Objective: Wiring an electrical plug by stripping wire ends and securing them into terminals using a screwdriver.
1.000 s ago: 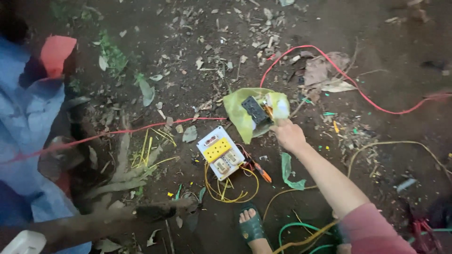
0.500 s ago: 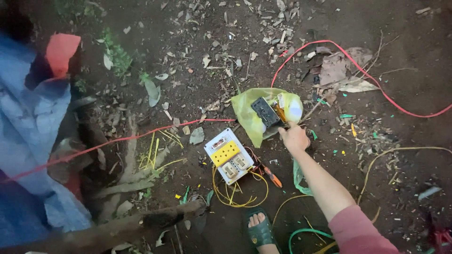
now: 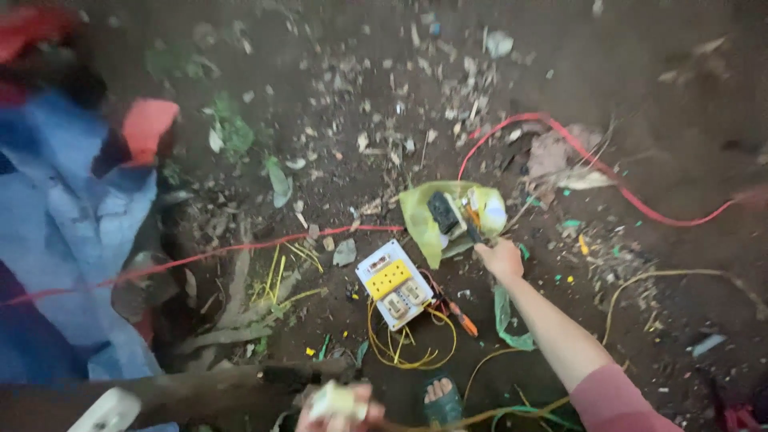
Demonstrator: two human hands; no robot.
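1. Right hand (image 3: 500,258): extended to the far centre of the scene, fingers curled shut around the handle of a dark tool (image 3: 472,232). The tool tip lies at the near edge of the yellow-green plastic bag (image 3: 424,220).
2. Yellow-green plastic bag: lies open on the bare soil ground (image 3: 624,72), just beyond the right hand. A black block-shaped item (image 3: 442,213) and a white item (image 3: 490,214) rest in it.
3. Left hand (image 3: 336,408): at the near edge of the view, fingers closed around a small pale object (image 3: 332,398). Its kind cannot be told.
4. Socket board (image 3: 396,284): white with a yellow panel, flat on the ground just left of the right hand and near the bag. Yellow wires (image 3: 400,352) coil on its near side.
5. Screwdriver (image 3: 460,318): orange handle, on the ground just right of the socket board.
6. Red cable (image 3: 608,172): runs from the bag area to the far right; a second red run (image 3: 240,250) extends left.
7. Sandalled foot (image 3: 440,398): near centre, beside the yellow wires.
8. Blue garment (image 3: 64,240): at the left edge, belonging to another person.
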